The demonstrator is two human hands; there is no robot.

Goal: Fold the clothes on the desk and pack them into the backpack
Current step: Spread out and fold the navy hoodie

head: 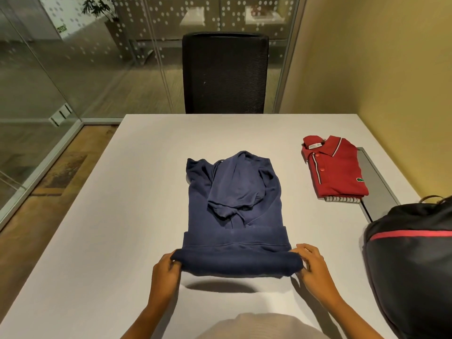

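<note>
A navy blue hoodie [234,211] lies in the middle of the white desk [117,216], sleeves and hood folded onto its body. Its near end is rolled up into a thick fold and lifted a little off the desk. My left hand [166,272] grips the left end of that fold, and my right hand [311,265] grips the right end. A red polo shirt [335,167] lies folded at the right, on top of a striped garment [342,199]. The black backpack [413,265] with a red stripe stands at the desk's right edge.
A black mesh chair [225,74] stands behind the desk's far edge. A grey cable hatch [376,187] is set in the desk under the polo's right side. Glass walls run along the left and back, a yellow wall on the right.
</note>
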